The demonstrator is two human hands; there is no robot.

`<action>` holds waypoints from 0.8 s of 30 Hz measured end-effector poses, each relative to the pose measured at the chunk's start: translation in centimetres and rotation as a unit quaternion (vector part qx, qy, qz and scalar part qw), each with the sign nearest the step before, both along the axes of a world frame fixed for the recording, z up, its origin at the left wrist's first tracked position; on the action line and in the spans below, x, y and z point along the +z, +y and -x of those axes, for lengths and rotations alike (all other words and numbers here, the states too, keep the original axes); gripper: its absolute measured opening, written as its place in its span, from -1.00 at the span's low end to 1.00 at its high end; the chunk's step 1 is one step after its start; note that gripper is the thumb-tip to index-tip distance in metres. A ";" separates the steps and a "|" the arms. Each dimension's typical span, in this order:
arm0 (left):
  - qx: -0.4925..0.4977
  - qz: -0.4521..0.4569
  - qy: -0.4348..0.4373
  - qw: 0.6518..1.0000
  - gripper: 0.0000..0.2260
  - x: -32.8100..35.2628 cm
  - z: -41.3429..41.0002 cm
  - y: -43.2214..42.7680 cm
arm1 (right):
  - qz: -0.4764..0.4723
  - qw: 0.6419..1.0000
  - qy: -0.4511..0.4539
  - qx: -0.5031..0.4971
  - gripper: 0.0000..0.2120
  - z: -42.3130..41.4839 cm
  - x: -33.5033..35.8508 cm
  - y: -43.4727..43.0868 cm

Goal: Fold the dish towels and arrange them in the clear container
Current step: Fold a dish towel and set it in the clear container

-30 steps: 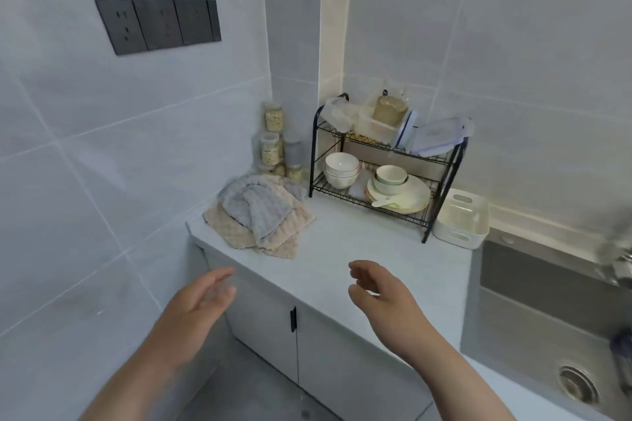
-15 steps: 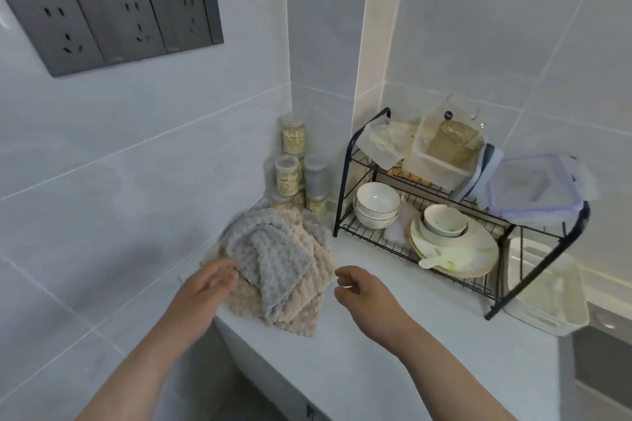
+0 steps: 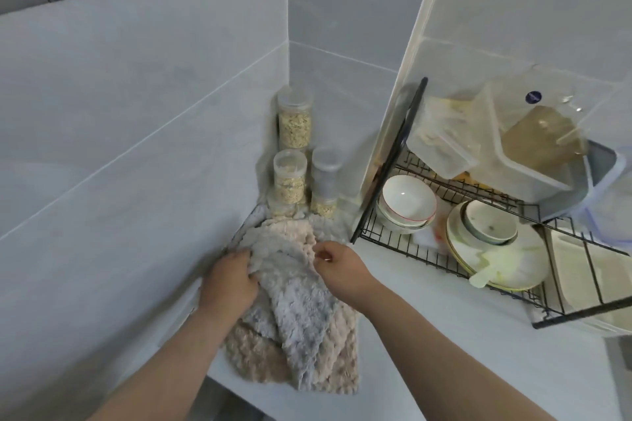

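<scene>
I see the dish towels (image 3: 307,335) in a loose, unfolded heap under and between my hands. The grey towel (image 3: 294,297) lies on top, fluffy and rumpled. Its bunched upper edge is gripped in my left hand (image 3: 229,284), and the rest trails down toward me. Nubbly beige towels (image 3: 342,355) spread beneath it and reach under my right hand (image 3: 342,267). That hand's fingertips curl at the fabric, but I can't tell whether they pinch it. Clear plastic boxes (image 3: 533,161) sit well to the right of that hand, and I can't tell which one is meant.

Grey towel (image 3: 301,311), beige towel (image 3: 342,352): thick nubby cloth, matt. Counter (image 3: 444,352): smooth, matt. Wall tiles (image 3: 136,96): smooth, faint sheen. Rack (image 3: 410,249): black metal wire. Bowls (image 3: 408,196): glossy ceramic. Jars (image 3: 294,120), food boxes (image 3: 441,137): clear plastic, slightly cloudy.
</scene>
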State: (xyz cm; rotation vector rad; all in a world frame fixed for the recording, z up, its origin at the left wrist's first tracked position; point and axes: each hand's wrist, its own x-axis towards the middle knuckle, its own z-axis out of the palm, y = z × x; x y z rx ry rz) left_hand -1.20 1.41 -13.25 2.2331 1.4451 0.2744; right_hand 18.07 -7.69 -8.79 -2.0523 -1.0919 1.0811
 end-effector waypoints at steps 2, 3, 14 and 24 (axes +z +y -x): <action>-0.045 -0.028 -0.020 0.998 -0.87 -0.4 0.1 -0.3 | 0.010 0.999 -0.021 0.022 -0.63 0.4 -0.5 1.3; -0.061 -0.030 -0.035 0.997 -0.86 -0.5 0.3 -0.5 | 0.015 0.998 -0.032 0.044 -0.58 0.5 -0.7 1.9; 0.032 0.135 -0.148 0.979 -0.74 2.3 1.0 -3.4 | -0.037 0.980 -0.144 0.133 -0.74 0.5 -1.3 0.4; -0.017 0.098 -0.240 0.966 -0.80 10.7 -1.6 -4.2 | -0.149 0.977 -0.115 0.097 -0.78 -0.7 3.4 -5.4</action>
